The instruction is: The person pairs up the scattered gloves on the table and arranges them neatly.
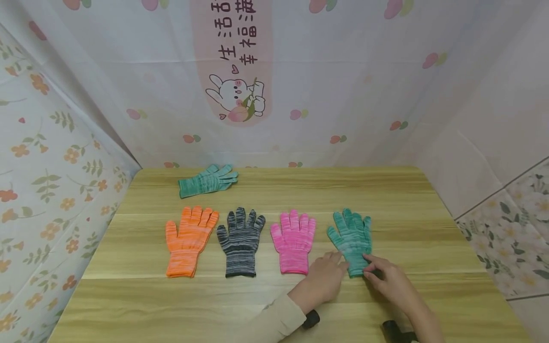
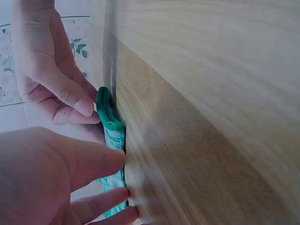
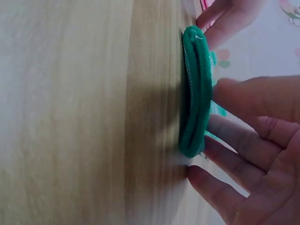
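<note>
- Touching the right side of a cuff [image 3: 198, 93] with the right hand [image 1: 392, 281], thumb and fingers apart, not closed round anything.
- Resting against the cuff's left side with the left hand [image 1: 323, 278], also with fingers loosely apart.
- Flanked by both hands this way, probably to keep the cuff flat and straight: the green glove [image 1: 353, 238], lying at the right end of a row on the table [image 1: 433, 233].
- Next leftward in that row: pink glove [image 1: 294, 243], dark grey glove [image 1: 241, 245], orange glove [image 1: 188, 243], all with cuffs toward the person and fingers pointing away, apparently spaced for order.
- Behind the row, near the table's far edge: other green glove [image 1: 201, 185], lying sideways, fingers to the right.
- On the back curtain [image 1: 343, 71], above a printed rabbit [image 1: 233, 93]: 生活 and 幸福 readable, with further characters cut off at the top.
- No brand or label legible on the gloves.
</note>
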The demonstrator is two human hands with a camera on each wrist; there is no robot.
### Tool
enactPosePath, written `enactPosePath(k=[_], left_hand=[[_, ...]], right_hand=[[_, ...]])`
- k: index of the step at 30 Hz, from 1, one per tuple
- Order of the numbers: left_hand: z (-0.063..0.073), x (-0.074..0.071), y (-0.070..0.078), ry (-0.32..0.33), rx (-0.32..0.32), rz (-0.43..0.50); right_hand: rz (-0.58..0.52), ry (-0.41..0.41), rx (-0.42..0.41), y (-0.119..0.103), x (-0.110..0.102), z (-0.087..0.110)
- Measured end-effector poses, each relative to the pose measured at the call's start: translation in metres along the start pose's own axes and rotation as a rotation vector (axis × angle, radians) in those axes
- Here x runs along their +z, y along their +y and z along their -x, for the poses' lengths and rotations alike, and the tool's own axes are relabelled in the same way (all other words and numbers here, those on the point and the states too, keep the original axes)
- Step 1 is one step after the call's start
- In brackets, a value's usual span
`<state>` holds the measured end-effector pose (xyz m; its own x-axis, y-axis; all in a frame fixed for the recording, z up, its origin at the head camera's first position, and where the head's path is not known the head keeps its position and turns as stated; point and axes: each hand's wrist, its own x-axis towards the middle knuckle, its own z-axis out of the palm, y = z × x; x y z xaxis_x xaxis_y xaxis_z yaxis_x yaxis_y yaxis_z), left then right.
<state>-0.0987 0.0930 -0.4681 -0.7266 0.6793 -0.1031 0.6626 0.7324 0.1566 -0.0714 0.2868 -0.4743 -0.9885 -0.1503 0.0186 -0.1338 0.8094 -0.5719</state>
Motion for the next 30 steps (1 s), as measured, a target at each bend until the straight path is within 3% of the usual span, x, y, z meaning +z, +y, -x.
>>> enactPosePath(k=[6,10,18,22,30], left_hand=[[0.001,0.007,0.0,0.045,-0.021,-0.01],[0.002,0.008,0.002,0.041,-0.029,-0.031],[0.001,0.008,0.003,0.025,-0.054,-0.033],[0.0,0.008,0.004,0.025,-0.069,-0.009],[0.001,0.005,0.004,0.011,-0.08,-0.002]], right_hand=[[-0.028,0.008,0.02,-0.005,0.002,-0.001],[-0.037,0.004,0.066,-0.008,0.002,-0.003],[-0.033,0.106,0.04,0.003,0.004,-0.003],[-0.032,0.095,0.088,0.009,0.003,-0.003],[-0.022,0.048,0.062,0.013,0.005,-0.023]])
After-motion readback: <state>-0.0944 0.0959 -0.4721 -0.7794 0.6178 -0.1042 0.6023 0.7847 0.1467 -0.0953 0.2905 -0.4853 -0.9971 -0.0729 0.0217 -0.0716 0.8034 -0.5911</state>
